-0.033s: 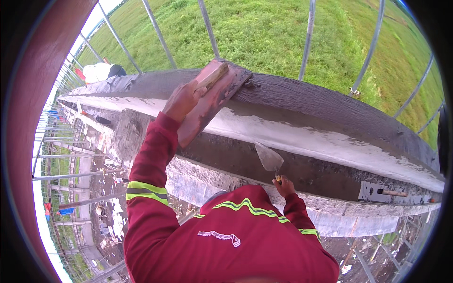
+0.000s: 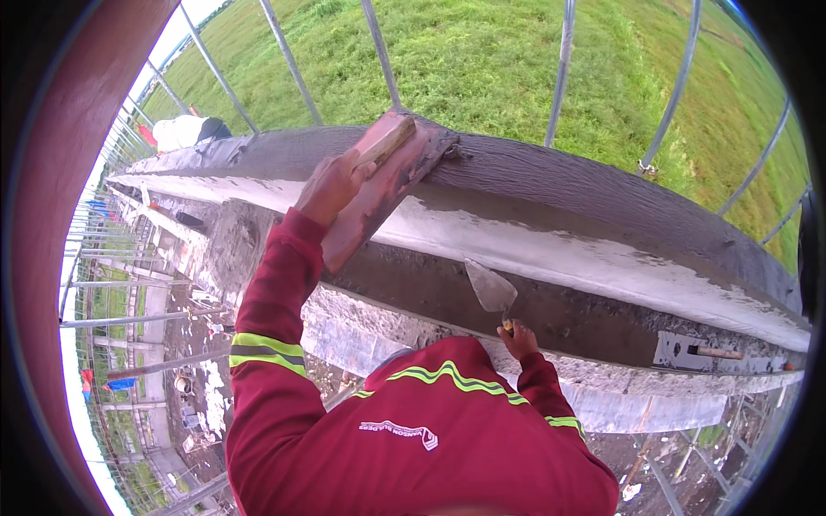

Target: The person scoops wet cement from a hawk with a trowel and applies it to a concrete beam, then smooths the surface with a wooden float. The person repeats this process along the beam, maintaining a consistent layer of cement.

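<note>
My left hand [image 2: 331, 189] is wrapped round the wooden handle of a plastering float [image 2: 366, 211]. The float's upper end rests against the wet grey mortar on top of the curved wall [image 2: 551, 185], and its lower end reaches down over the channel behind. In my right hand [image 2: 519, 344] is the short handle of a pointing trowel [image 2: 490, 287], its blade held over the dark wet bed of the channel [image 2: 585, 322]. The blade looks bare, with a thin grey film. A rough mortar strip and a smoother pale band run along the wall's inner face.
Metal posts [image 2: 561, 73] rise along the wall's outer side, with grass beyond. A grey flat tool with a wooden handle [image 2: 718, 353] lies in the channel at right. Another person [image 2: 185, 132] bends over the wall at far left. Scaffold pipes [image 2: 168, 365] and littered ground lie below.
</note>
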A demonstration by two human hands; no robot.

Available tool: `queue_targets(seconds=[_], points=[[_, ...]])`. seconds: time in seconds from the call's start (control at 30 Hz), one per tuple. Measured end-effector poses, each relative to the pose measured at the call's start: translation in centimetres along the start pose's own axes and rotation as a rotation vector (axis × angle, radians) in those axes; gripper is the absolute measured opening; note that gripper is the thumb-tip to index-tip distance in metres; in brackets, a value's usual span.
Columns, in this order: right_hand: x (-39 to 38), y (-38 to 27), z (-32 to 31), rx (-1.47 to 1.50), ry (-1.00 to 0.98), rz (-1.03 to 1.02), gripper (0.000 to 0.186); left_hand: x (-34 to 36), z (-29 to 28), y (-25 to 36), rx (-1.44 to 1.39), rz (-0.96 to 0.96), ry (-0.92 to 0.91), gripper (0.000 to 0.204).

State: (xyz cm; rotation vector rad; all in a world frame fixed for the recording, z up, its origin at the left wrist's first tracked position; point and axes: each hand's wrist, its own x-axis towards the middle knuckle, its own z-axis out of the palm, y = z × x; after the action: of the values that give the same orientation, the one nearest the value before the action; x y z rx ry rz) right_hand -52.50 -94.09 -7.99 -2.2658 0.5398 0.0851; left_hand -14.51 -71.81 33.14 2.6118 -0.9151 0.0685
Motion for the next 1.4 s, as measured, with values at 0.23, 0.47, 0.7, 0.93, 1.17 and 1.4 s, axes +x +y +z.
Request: queue_targets(seconds=[0.23,0.47,0.7,0.93,1.17,1.4], points=[[-0.7,2.1,-0.9,-0.039,0.01,0.068,0.054,-3.2,-0.4,1.7,-0.009,-0.039,0.014,0.03],[-2.2,2.7,-1.2,-0.009,-0.004,0.096,0.053,-6.1,-1.1,2.9,-0.063,-0.052,-0.036,0.03],[-2.0,2.7,-0.5,0.006,-0.045,0.108,0.055,-8.4,-0.9,8.0,-0.207,0.081,-0.167,0.03],[-1.7,3.0,-0.6,0.04,-0.045,0.092,0.055,-8.9,-2.0,10.9,-0.168,0.195,-0.113,0.027],[-1.0,3.7,-0.9,0.013,-0.054,0.071,0.056,-3.2,2.4,13.8,-0.207,0.275,-0.055,0.029],[-0.7,3.6,-1.2,0.028,-0.007,0.049,0.055,-1.9,4.1,13.4,-0.164,0.275,-0.056,0.03]])
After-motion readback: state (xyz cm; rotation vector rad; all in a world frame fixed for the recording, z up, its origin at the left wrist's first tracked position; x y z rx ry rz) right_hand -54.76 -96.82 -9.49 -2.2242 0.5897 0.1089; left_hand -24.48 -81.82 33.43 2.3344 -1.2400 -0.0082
